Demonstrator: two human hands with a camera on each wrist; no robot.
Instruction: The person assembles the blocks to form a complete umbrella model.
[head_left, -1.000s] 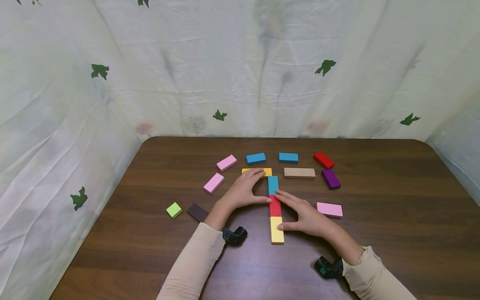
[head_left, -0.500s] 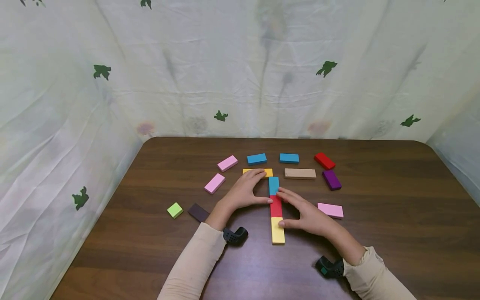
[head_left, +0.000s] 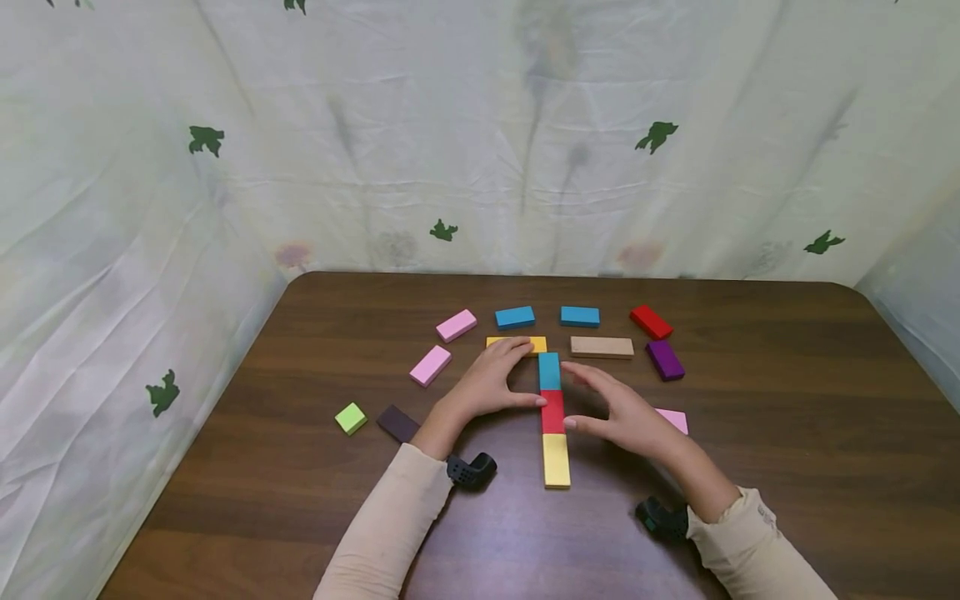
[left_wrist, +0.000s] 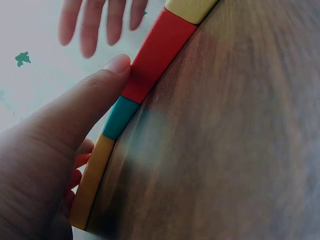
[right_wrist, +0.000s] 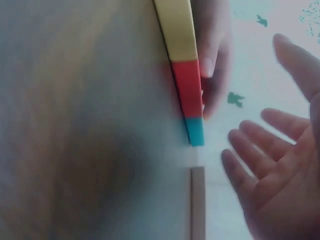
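A blue block (head_left: pixel 549 372), a red block (head_left: pixel 552 412) and a pale yellow block (head_left: pixel 557 461) lie end to end in a column. An orange-yellow block (head_left: pixel 537 344) lies crosswise at the column's far end. My left hand (head_left: pixel 491 381) rests its fingers on the orange-yellow block, thumb touching the red block's left edge; the left wrist view shows that thumb on the red block (left_wrist: pixel 159 55). Just right of the column, my right hand (head_left: pixel 622 412) holds nothing, its fingers apart and relaxed; the right wrist view shows its palm (right_wrist: pixel 285 175) away from the blocks.
Beyond the column lie two blue blocks (head_left: pixel 514 317) and a tan block (head_left: pixel 602 347). Red (head_left: pixel 651 322), purple (head_left: pixel 665 360) and pink (head_left: pixel 674 420) blocks are at the right. Two pink blocks (head_left: pixel 431 365), a green block (head_left: pixel 350 418) and a dark block (head_left: pixel 397 423) are at the left.
My right hand has come off the column, moving right and slightly away from me, and now covers more of the pink block. The left hand and the column have stayed in place.
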